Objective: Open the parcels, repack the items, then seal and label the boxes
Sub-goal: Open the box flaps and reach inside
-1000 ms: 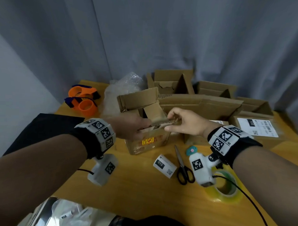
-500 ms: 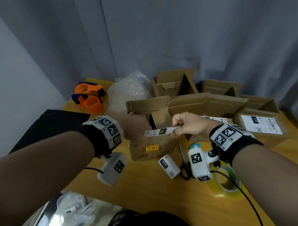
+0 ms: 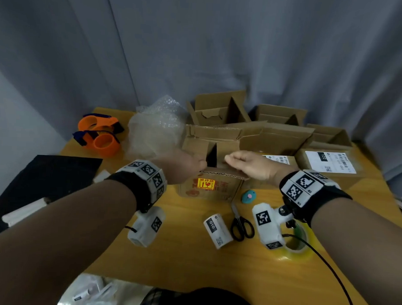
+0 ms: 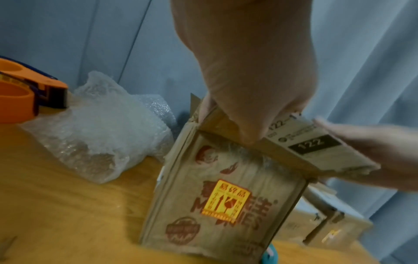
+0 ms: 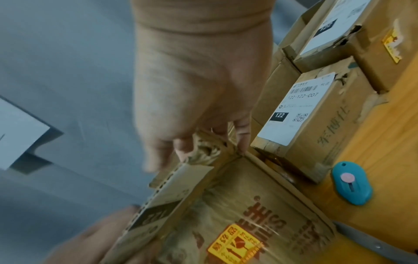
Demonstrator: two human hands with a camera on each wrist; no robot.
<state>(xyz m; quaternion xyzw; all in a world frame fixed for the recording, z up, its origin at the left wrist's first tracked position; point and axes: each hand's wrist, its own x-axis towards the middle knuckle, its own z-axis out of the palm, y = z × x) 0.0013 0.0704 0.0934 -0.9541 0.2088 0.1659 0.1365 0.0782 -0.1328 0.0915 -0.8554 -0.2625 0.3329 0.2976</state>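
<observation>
A small worn cardboard box with a yellow fragile sticker stands on the table in front of me. Its near top flap carries a white "122" label and lies folded out towards me. My left hand pinches the flap's left end, thumb on top and fingers behind it. My right hand grips the crumpled right corner of the same flap with curled fingers. The box's far flaps stand open and its inside is dark.
Near me lie a white "010" label roll, black scissors, a teal box cutter and a tape roll. Bubble wrap and orange tape dispensers sit left. Labelled sealed boxes and open empty ones crowd the back right.
Both hands have brought the labelled flap from upright over the box down and towards me, so only its edge shows in the head view. My head has moved in closer.
</observation>
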